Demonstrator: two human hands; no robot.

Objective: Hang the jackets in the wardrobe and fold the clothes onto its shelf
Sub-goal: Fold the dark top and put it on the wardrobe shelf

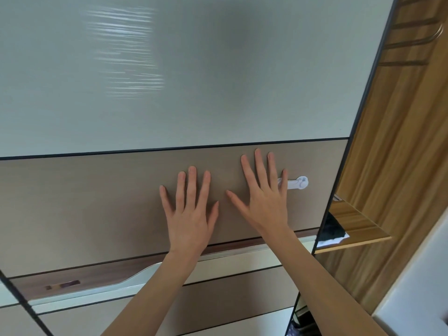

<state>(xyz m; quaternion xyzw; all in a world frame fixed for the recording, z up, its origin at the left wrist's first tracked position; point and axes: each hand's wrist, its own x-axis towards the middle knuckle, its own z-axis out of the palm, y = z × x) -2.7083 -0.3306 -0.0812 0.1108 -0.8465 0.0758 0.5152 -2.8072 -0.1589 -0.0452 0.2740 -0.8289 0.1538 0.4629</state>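
Bare forearms rising from the bottom edge, side by side, both reaching up to the sliding wardrobe door [97, 214]. Left hand [191, 214] flat on the door's taupe middle panel, fingers straight and spread, thumb out to the right, gripping nothing. Right hand [264, 197] just beside it and slightly higher, likewise flat and splayed against the same panel, holding nothing; little finger lying across the inner end of a white plastic latch [297, 183] stuck to the panel. Below the wrists, a dark wood-grain band with a pale recessed handle strip [101, 286] running across the door. Above the fingertips, a thin black line dividing the taupe panel from a large pale grey-white upper panel [169, 69] with a streak of reflected light. To the right, past the door's dark vertical edge, the open wardrobe interior in striped wood grain. Farther in, a wooden shelf [358, 224] carrying folded clothes [333, 232], dark fabric over white, mostly hidden by the door's edge. No way to tell the garment types.
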